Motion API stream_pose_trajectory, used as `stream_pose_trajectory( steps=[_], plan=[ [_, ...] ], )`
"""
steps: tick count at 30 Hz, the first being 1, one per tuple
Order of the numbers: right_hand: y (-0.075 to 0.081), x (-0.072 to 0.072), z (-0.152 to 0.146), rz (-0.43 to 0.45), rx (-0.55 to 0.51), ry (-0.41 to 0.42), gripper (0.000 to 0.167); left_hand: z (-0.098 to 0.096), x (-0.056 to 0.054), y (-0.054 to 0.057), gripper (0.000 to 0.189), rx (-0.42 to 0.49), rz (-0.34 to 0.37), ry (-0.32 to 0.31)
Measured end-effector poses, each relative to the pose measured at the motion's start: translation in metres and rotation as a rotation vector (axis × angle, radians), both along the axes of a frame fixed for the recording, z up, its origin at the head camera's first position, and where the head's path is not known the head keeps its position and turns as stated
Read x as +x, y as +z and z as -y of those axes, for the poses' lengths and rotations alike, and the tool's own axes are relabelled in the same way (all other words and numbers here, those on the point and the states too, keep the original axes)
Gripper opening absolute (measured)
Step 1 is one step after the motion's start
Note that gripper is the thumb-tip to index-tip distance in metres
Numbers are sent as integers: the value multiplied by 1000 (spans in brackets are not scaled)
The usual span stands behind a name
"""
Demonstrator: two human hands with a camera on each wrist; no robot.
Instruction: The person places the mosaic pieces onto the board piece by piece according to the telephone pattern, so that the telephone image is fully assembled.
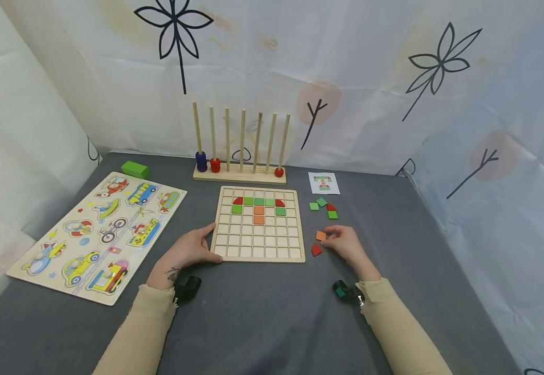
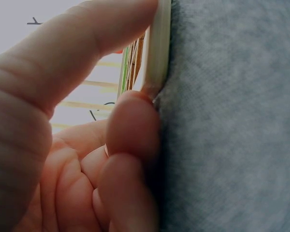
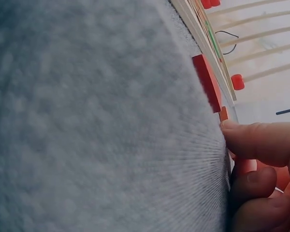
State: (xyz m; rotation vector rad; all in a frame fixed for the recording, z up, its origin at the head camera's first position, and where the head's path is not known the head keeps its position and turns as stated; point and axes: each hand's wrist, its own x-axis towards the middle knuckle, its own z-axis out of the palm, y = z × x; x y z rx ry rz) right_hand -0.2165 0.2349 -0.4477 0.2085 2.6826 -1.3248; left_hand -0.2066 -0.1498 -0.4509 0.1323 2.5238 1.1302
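Held the grid board [image 1: 247, 242] by its near left corner in the left hand [image 1: 189, 250], with coloured tiles [image 1: 259, 210] set in its far rows. Pinched an orange square [image 1: 320, 236] in the right hand [image 1: 345, 244], on or above the counter [image 1: 262, 312] right of the board, just beyond a red quarter-round [image 1: 316, 250]. Had green tiles [image 1: 314, 206] lying farther back near a printed card [image 1: 322, 182].

- Head: high, farthest off, facing forward and down;
- Left wrist: very close, sideways, surface [image 2: 237, 121] at right;
- Right wrist: likewise, surface at left;
- Shared: grid board [image 1: 258, 242]; head's centre, left wrist's top, right wrist's upper right
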Motion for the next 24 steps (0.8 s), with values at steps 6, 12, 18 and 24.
stream_pose_trajectory(
  steps=[6,12,18,24],
  plan=[
    [5,1,3,4,27,-12,35,0,0,0,101,3,1,3],
    [15,-4,8,-47,-65,-56,33,1,0,-1,100,-3,-6,-2],
    [30,-9,31,-88,-316,-43,33,2,0,-1,100,6,-4,4],
    [35,-12,66,-98,-525,-14,32,1,0,-2,100,4,4,4]
  ],
)
